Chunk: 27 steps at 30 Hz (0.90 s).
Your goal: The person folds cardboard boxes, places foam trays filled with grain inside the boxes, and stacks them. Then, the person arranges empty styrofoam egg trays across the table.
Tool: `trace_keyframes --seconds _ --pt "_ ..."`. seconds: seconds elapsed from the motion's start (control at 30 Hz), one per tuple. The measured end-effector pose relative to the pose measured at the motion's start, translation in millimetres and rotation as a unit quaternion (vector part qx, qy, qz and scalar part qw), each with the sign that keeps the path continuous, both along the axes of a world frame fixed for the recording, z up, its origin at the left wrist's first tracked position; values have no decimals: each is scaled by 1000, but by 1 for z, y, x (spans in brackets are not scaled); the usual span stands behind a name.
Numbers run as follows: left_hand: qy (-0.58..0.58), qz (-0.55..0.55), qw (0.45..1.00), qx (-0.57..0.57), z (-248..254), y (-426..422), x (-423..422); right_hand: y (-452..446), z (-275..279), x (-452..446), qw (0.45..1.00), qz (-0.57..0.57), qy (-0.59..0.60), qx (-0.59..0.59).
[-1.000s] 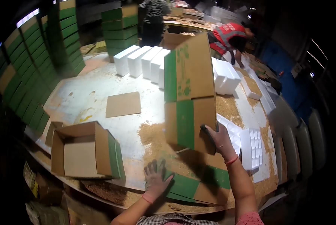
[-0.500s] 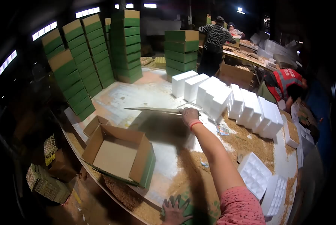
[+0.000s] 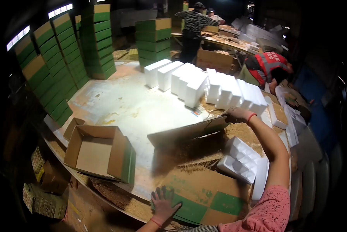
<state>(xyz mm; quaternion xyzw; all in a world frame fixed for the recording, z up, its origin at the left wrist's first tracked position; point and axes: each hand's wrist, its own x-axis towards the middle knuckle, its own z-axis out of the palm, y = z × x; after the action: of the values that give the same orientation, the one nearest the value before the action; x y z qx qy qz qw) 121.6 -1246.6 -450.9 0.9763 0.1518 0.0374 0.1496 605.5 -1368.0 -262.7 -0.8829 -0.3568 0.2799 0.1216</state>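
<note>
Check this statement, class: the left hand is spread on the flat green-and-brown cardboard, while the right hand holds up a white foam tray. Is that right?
Not quite. The head view shows the right hand holding up a brown cardboard sheet, not a foam tray. The left hand is indeed spread on the flat green-and-brown cardboard.

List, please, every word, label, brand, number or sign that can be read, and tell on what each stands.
No text can be read.
Red vest: white marks on its back, too blurred.
Flat cardboard at the left hand: green printed marks, too blurred.
</note>
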Motion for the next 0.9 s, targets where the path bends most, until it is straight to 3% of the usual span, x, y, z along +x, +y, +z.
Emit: trace_keyframes --seconds 0.07,0.17,0.2,0.23,0.27,0.3,0.33,0.37,0.4,0.43,0.47,0.5,0.53,0.57,0.6,0.63,0.67,0.77,0.87,0.9 --pt "-208 24 974 -84 17 -3 -1 -53 47 -48 970 141 -196 40" --pt "-438 -142 885 66 147 -5 10 -112 104 -104 896 233 -322 197" --pt "-498 -163 841 134 180 -9 10 -124 134 -137 916 211 -297 169" --pt "-496 -144 836 187 206 -13 8 -134 163 -176 946 160 -250 132" --pt "-470 -138 841 231 234 -21 10 -147 173 -197 926 193 -303 114" --pt "-444 -134 842 274 263 -29 13 -161 179 -216 927 217 -283 118" --pt "-396 -144 853 309 287 -37 19 -176 179 -230 925 241 -265 124" --pt "-312 -168 884 306 294 -42 22 -192 149 -228 906 272 -250 207" --pt "-226 -192 906 302 297 -44 23 -208 117 -230 879 301 -235 287" --pt "-186 -227 925 241 287 -43 27 -215 114 -253 910 296 -223 185" --pt "-97 -237 954 154 263 -37 30 -218 76 -262 946 247 -152 146" --pt "-96 -276 945 143 240 -32 32 -230 51 -279 941 233 -164 184" --pt "-96 -315 935 133 229 -33 32 -234 44 -288 969 170 -138 114" --pt "-95 -326 931 131 225 -33 27 -243 50 -295 972 98 -24 214" --pt "-69 -325 935 122 227 -36 21 -251 60 -305 947 22 87 309" --pt "-44 -324 938 112 227 -38 14 -261 59 -317 879 -119 234 398" --pt "-46 -336 934 110 224 -40 8 -273 51 -320 873 -133 162 441" --pt "-73 -365 921 115 217 -39 -7 -290 35 -319 753 -228 124 604" --pt "-77 -390 911 107 220 -37 -13 -281 61 -337 686 -254 110 673" --pt "-96 -403 906 88 222 -31 -9 -286 72 -348 693 -261 65 669"
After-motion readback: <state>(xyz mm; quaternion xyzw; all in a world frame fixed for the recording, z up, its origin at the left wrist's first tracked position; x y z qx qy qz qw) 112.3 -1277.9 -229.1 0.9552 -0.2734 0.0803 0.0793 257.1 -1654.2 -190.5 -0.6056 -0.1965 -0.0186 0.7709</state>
